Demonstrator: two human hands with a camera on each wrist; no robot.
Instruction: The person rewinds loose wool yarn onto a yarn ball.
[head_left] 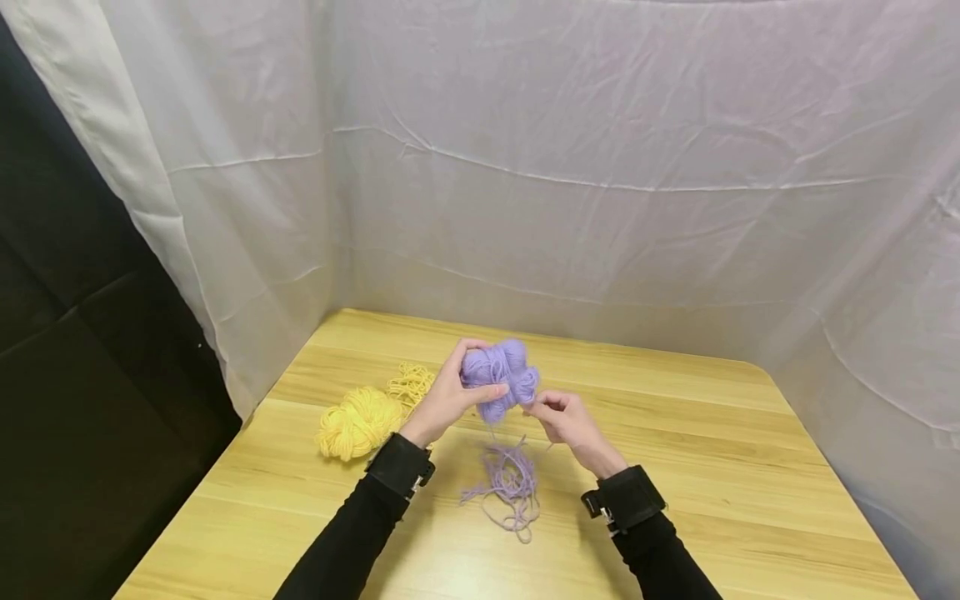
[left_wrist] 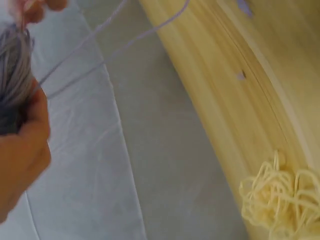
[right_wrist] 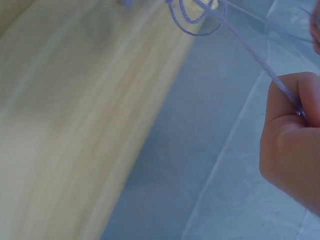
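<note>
White wrinkled cloth (head_left: 600,167) curtains the back and sides; pale wooden worktop (head_left: 712,467) below, seen from the head view.

Lilac skein of wool yarn (head_left: 500,375): held up off the worktop, above its middle, nearer the far edge than the near one. Left hand (head_left: 448,398) grips it, thumb across the front and fingers curled behind. In the left wrist view I see the skein (left_wrist: 12,75) pressed against the palm (left_wrist: 22,145).

Right hand (head_left: 564,417): just right of the skein, fingers closed in a pinch on a thin lilac strand (right_wrist: 250,47) that comes off the skein. The right wrist view shows the strand entering between thumb and finger (right_wrist: 295,100). I judge the strand short and fairly taut between skein and pinch, running roughly left to right.

Key relation: the skein lies to the left of the right hand and slightly farther away; the left hand is the one on it. The strand's axis runs between the two hands.

Below the hands, a loose tangle of lilac yarn (head_left: 512,483) lies on the worktop, apart from both wrists. Left of the left hand: a yellow yarn ball (head_left: 358,422) with a loose heap of yellow strands (head_left: 410,383) touching it on its far side. Black cuffs with wrist units (head_left: 400,465) on both arms.
</note>
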